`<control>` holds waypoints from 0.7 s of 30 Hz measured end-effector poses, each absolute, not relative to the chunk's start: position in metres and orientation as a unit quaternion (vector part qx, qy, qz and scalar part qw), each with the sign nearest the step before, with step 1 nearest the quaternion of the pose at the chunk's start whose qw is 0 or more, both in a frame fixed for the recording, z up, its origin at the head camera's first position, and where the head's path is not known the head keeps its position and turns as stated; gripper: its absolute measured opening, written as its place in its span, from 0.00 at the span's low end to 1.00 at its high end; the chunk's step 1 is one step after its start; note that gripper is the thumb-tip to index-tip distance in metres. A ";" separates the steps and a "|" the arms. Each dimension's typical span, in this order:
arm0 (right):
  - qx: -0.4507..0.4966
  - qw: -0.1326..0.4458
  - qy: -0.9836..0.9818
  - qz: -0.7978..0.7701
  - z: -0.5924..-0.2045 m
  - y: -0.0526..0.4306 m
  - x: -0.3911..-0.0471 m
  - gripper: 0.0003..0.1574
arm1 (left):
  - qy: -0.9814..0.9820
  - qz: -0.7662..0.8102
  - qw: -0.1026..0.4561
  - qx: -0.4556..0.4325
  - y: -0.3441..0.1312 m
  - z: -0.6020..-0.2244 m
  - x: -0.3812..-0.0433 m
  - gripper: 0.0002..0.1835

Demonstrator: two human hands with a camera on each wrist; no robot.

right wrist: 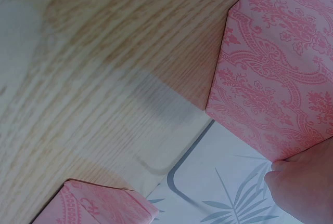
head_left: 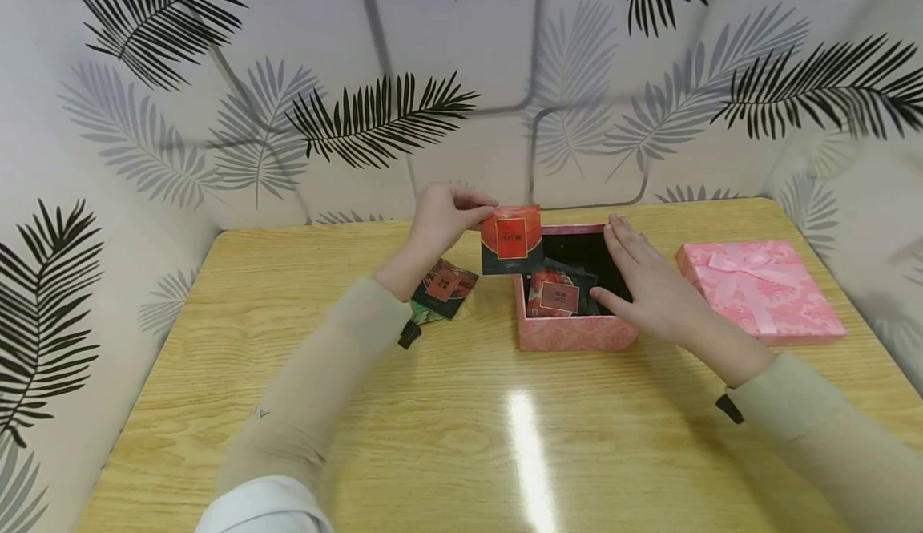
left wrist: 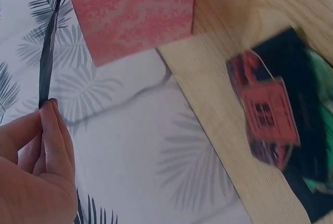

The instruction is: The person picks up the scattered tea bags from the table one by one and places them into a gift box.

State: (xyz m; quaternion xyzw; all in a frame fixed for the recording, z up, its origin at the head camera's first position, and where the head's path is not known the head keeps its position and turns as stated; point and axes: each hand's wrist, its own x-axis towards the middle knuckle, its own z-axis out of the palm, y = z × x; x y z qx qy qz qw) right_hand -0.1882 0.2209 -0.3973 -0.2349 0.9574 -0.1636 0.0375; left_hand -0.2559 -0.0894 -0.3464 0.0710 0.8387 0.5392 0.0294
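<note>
My left hand [head_left: 438,219] pinches a flat red-and-black sachet [head_left: 512,240] between thumb and fingertips. It is upright just over the left rim of a pink patterned box [head_left: 577,334]; the left wrist view shows the sachet [left wrist: 48,63] edge-on. Several dark sachets [head_left: 558,296] lie inside the box, toward its left side. My right hand [head_left: 652,288] rests on the box's right rim, fingers stretched toward the far corner and thumb over the opening. In the right wrist view, the hand [right wrist: 304,182] shows only partly, against the box edge.
Left of the box, a few sachets [head_left: 445,286], dark red and green, lie overlapping on the wooden table [head_left: 324,405]. A pink lid [head_left: 764,288] with a ribbon bow sits to the right. A leaf-patterned wall covering [head_left: 461,52] stands behind the table's far edge.
</note>
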 end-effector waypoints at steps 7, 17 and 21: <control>-0.235 0.034 0.958 -0.162 -0.397 0.221 -0.189 0.59 | 0.848 0.520 0.030 0.097 -0.062 -0.352 -0.257 0.08; -0.233 0.040 0.958 -0.160 -0.397 0.220 -0.189 0.59 | 0.861 0.489 0.023 0.139 -0.037 -0.366 -0.256 0.08; -0.233 0.042 0.958 -0.160 -0.397 0.220 -0.190 0.59 | 0.867 0.471 0.033 0.157 -0.030 -0.372 -0.255 0.07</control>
